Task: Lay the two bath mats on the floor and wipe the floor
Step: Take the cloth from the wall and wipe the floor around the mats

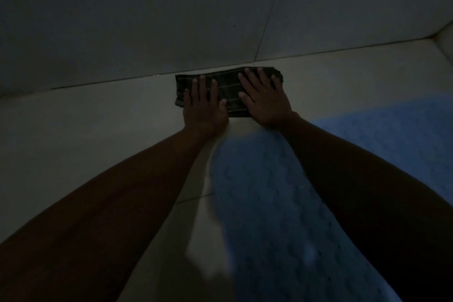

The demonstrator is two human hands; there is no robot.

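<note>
A dark folded cloth with pale stripes (228,89) lies flat on the pale tiled floor (98,135), close to the foot of the wall. My left hand (204,105) presses on its left half with straight fingers. My right hand (263,97) presses on its right half, fingers spread flat. A blue bath mat with a bumpy texture (264,203) lies on the floor below my arms, reaching up to the right edge of the view. Only this one stretch of blue mat shows; I cannot tell whether it is one mat or two.
The room is dim. A tiled wall (171,19) rises just beyond the cloth, and a second wall meets it in the corner at the far right (438,37). Bare floor tiles stretch to the left of the cloth.
</note>
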